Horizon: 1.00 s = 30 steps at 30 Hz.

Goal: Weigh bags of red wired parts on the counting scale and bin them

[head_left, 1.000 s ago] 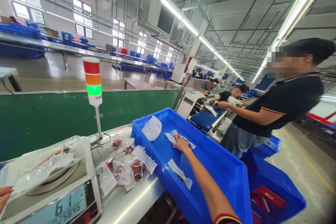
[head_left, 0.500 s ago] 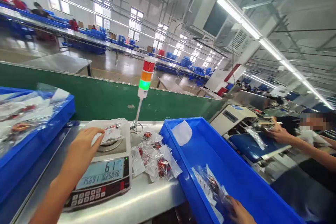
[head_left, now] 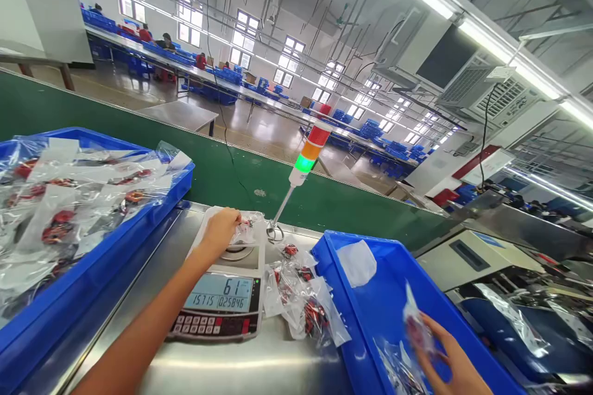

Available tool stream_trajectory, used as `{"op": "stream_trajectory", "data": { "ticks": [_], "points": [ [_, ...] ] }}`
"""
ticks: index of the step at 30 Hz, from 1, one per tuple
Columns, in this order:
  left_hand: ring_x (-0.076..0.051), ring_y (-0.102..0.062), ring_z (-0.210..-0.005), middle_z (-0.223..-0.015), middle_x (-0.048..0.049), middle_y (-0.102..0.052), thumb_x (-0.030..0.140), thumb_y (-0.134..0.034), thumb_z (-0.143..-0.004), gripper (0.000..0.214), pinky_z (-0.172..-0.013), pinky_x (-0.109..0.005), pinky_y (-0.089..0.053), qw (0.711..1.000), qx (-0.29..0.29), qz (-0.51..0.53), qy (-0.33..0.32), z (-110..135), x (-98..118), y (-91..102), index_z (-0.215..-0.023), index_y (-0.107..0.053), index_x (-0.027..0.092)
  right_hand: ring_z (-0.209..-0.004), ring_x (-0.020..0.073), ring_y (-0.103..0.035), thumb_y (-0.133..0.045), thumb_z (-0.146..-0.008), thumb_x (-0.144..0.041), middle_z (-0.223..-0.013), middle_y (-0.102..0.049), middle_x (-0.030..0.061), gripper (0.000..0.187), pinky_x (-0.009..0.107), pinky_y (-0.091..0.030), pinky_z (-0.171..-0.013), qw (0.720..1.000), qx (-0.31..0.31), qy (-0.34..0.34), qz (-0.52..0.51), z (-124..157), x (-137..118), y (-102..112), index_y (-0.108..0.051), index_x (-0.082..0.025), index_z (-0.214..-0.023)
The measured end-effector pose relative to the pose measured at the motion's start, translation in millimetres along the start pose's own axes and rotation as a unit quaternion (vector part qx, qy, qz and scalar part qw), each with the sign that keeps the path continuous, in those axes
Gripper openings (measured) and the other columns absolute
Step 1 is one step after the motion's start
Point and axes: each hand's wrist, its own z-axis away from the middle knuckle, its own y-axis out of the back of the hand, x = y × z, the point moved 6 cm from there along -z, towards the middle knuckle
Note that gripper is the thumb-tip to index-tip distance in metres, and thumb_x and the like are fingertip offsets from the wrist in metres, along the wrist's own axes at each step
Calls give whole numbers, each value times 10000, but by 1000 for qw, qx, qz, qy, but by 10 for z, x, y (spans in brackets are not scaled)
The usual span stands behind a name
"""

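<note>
My left hand (head_left: 220, 233) rests on a clear plastic bag (head_left: 245, 229) lying on the pan of a digital counting scale (head_left: 217, 302), and its fingers close on the bag. The scale's display reads 61. Just right of the scale lies a heap of clear bags with red parts (head_left: 301, 299). My right hand (head_left: 440, 352) is inside a blue plastic tray (head_left: 370, 247), pinching a clear bag (head_left: 417, 327) upright. A looser bag (head_left: 398, 370) lies under it. At far left, a second blue tray (head_left: 115, 247) is heaped with bagged red parts (head_left: 74, 203).
A stainless steel bench (head_left: 241, 364) carries the scale and trays. Behind it runs a green conveyor belt (head_left: 185, 160), with a stack light (head_left: 308, 157) on a thin pole. A packaging machine (head_left: 467, 259) stands at right. Long workbenches with blue crates and seated people fill the far hall.
The view has swung left, bringing the full blue tray into sight. My left hand has come down onto the bag on the scale. My right hand has lifted a bag within the tray.
</note>
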Motion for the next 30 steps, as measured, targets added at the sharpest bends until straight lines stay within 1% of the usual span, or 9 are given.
{"op": "stream_trajectory", "data": {
  "ticks": [4, 6, 8, 12, 14, 21, 23, 27, 30],
  "points": [
    [-257, -667, -956, -1012, -88, -729, 168, -480, -921, 224, -822, -343, -481, 999, 27, 1, 18, 69, -40, 310, -903, -699, 212, -1288, 271, -634, -514, -946, -346, -1435, -653, 42, 371, 456, -540, -1078, 960, -43, 267, -73, -114, -1879, -678, -632, -303, -1296],
    [-258, -655, -1015, -1083, -93, -718, 172, -494, -936, 213, -875, -358, -487, 999, 28, 1, 18, 117, -46, 401, -983, -699, 205, -1334, 252, -599, -501, -951, -249, -1440, -646, 46, 379, 462, -514, -1109, 935, -67, 334, -100, -158, -2502, -960, -630, -292, -1304],
    [-254, -643, -1084, -1140, -92, -707, 170, -574, -921, 176, -927, -368, -497, 1000, 12, 4, 11, 132, -19, 355, -1047, -696, 189, -1334, 242, -597, -512, -938, -187, -1435, -645, 57, 400, 455, -509, -1112, 922, -73, 360, -124, -199, -2851, -1127, -624, -281, -1309],
    [-220, -655, -1049, -1075, -66, -698, 285, -696, -933, 166, -944, -411, -539, 999, -34, 6, 2, 47, 98, 56, -1017, -679, 143, -1325, 233, -602, -542, -925, -153, -1439, -639, 66, 406, 424, -508, -1110, 915, -74, 365, -152, -234, -2935, -1241, -617, -271, -1306],
    [-196, -664, -952, -988, -48, -691, 320, -676, -960, 187, -898, -407, -557, 999, -36, 4, 12, 0, 128, 37, -951, -671, 133, -1316, 231, -610, -553, -928, -163, -1433, -643, 68, 386, 409, -513, -1101, 917, -74, 360, -153, -263, -2862, -1270, -623, -267, -1293],
    [-229, -632, -1097, -1139, -84, -689, 167, -519, -986, 171, -982, -377, -487, 999, 37, -11, 27, 77, 32, 706, -1014, -687, 181, -1279, 243, -626, -485, -922, -154, -1369, -685, 72, 366, 445, -505, -1085, 908, -65, 370, -183, -444, -3182, -1518, -678, -261, -1214],
    [-223, -634, -1122, -1149, -65, -695, 173, -631, -939, 125, -985, -361, -500, 1000, 8, -13, 13, 84, 56, 620, -1051, -685, 183, -1273, 243, -625, -482, -934, -173, -1361, -686, 80, 353, 449, -497, -1087, 907, -56, 363, -207, -469, -3267, -1566, -672, -254, -1221],
    [-204, -671, -1005, -1037, -51, -704, 273, -724, -923, 161, -917, -398, -562, 998, -58, -24, 5, 25, 154, 161, -996, -678, 136, -1293, 241, -611, -518, -918, -166, -1382, -674, 82, 369, 428, -494, -1090, 908, -72, 354, -213, -462, -3121, -1594, -647, -247, -1254],
    [-187, -676, -917, -938, -40, -702, 254, -673, -953, 139, -877, -381, -565, 998, -41, -32, 18, -2, 186, 130, -884, -678, 133, -1303, 237, -605, -514, -903, -135, -1397, -665, 75, 392, 424, -490, -1097, 916, -80, 344, -192, -479, -2922, -1596, -642, -249, -1256]
  ]
}}
